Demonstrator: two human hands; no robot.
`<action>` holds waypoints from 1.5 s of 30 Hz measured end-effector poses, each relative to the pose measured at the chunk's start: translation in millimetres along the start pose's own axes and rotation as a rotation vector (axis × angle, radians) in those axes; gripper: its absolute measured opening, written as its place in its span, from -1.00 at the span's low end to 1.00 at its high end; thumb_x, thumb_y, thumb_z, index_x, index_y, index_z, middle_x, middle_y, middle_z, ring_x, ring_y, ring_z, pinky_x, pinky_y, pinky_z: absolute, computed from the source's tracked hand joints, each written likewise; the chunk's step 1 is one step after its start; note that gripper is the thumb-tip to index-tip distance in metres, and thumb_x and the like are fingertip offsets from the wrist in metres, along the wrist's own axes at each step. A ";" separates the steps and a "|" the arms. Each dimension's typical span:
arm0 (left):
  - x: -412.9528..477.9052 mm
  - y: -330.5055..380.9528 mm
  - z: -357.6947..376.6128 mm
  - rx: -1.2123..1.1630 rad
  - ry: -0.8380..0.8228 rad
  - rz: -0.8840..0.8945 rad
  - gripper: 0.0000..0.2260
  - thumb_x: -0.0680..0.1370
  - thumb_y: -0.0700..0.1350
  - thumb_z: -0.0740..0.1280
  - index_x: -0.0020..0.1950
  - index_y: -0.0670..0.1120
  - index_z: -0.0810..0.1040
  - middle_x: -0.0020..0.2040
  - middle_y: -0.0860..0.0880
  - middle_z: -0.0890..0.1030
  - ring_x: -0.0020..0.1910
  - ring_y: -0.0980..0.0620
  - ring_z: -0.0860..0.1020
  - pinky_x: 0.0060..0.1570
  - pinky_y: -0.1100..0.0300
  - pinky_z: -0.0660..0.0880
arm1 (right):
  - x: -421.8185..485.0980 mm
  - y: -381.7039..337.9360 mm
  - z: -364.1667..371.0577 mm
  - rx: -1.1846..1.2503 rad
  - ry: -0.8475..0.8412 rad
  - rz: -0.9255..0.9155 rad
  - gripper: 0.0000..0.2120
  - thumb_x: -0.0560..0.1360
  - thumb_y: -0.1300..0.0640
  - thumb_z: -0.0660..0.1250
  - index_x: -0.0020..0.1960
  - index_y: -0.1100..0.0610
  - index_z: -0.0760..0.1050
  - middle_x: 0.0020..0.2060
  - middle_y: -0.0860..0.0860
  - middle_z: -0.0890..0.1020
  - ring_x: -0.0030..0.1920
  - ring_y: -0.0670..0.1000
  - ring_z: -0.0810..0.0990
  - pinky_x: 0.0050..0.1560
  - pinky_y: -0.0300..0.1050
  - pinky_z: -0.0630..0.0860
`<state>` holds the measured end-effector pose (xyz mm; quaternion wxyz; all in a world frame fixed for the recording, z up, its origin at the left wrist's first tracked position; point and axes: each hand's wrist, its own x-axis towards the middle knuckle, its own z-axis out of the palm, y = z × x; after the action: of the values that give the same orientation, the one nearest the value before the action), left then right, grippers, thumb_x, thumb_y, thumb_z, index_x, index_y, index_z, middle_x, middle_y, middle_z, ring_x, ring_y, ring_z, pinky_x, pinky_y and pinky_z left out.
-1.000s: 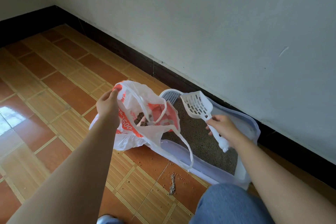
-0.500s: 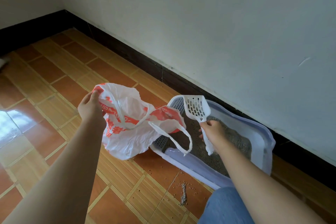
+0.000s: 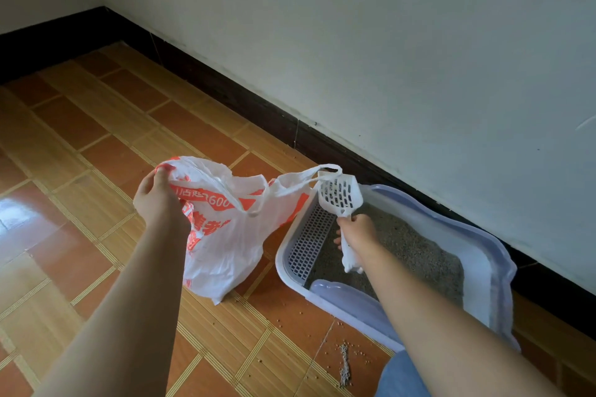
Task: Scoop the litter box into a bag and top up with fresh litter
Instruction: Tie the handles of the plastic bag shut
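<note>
Scooping stage. Left hand [image 3: 154, 195] grips bag [image 3: 225, 235] beside litter box [image 3: 483, 255]; right hand [image 3: 356, 235] grasps scoop [image 3: 338, 193] above it. Next: probably dig.

Crinkly plastic bag [image 3: 225, 235], glossy floor tiles [image 3: 80, 171], grainy litter [image 3: 416, 255].

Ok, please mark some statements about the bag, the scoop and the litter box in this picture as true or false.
1. The left hand grips the white plastic bag with orange print at its rim. True.
2. The white slotted plastic scoop lies flat in the litter. False: the right hand holds it by the handle, head raised.
3. The white litter box with a lavender rim is empty. False: grey litter covers its bottom.
4. Some loose granules lie on the tiled floor. True.
</note>
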<state>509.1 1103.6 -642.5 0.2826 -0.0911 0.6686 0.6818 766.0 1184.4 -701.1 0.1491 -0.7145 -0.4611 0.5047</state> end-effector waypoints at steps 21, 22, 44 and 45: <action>22.9 -10.5 3.2 0.026 -0.051 0.026 -0.89 0.56 -0.07 0.28 -0.02 -0.04 0.58 -0.18 0.04 0.55 -0.02 -0.01 0.55 0.09 0.09 0.54 | 2.9 2.1 36.4 -0.493 -0.056 -0.007 -0.65 0.55 -0.06 0.19 0.12 0.21 0.47 -0.16 0.09 0.62 -0.39 -0.01 0.60 -0.28 -0.11 0.58; 22.9 -10.4 3.3 0.025 -0.050 0.025 -0.90 0.56 -0.07 0.28 -0.02 -0.04 0.58 -0.17 0.04 0.55 -0.01 -0.01 0.55 0.09 0.10 0.54 | 2.5 0.7 33.5 -0.518 -0.055 -0.015 -0.64 0.55 -0.08 0.19 0.11 0.20 0.47 -0.18 0.07 0.62 -0.39 -0.01 0.59 -0.22 -0.09 0.59; 32.1 8.1 1.8 0.301 -0.225 0.041 -0.94 0.54 -0.14 0.32 -0.08 -0.12 0.55 -0.17 -0.04 0.56 -0.02 -0.11 0.55 0.00 0.06 0.53 | -22.4 -109.0 26.9 -0.517 -0.413 -0.589 -0.37 0.39 0.27 0.45 0.35 -0.13 0.34 0.37 0.03 0.33 0.14 0.01 0.54 0.08 -0.09 0.59; 31.6 10.0 0.6 0.352 -0.249 0.045 -0.93 0.54 -0.14 0.32 -0.12 -0.12 0.54 -0.19 -0.05 0.55 -0.05 -0.11 0.55 0.03 0.04 0.53 | -25.8 -108.1 29.8 -0.572 -0.433 -0.588 -0.40 0.39 0.26 0.45 0.33 -0.12 0.37 0.38 0.01 0.29 0.23 0.04 0.47 0.16 -0.02 0.55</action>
<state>478.1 1113.1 -649.7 0.3591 0.0594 0.7391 0.5668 683.8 1213.4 -626.0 -0.0171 -0.4440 -0.7852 0.4313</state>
